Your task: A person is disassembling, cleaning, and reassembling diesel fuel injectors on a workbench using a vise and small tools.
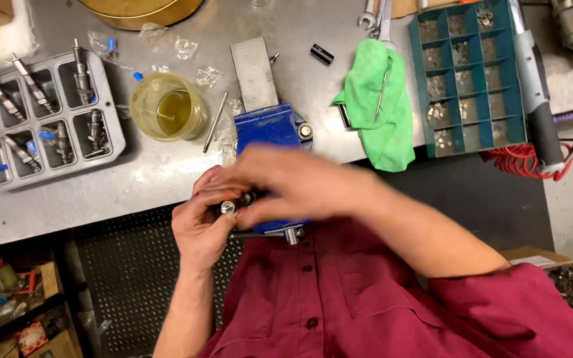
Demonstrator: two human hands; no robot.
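Both hands work at the near edge of the steel bench, over the blue metal bench vise (270,129). Left hand (200,222) is closed around a small dark metal cylindrical part (237,202). Right hand (293,182), motion-blurred, pinches the same part. Grey compartment tray (111,113) lies far left.

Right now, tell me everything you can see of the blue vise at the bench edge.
The blue vise is painted metal, mounted at the front edge of the grey bench, with a bare grey steel slab running back from it. A silver bolt head sits on its right side. Both hands cover its front; its handle bar pokes out below them. Jaws hidden.
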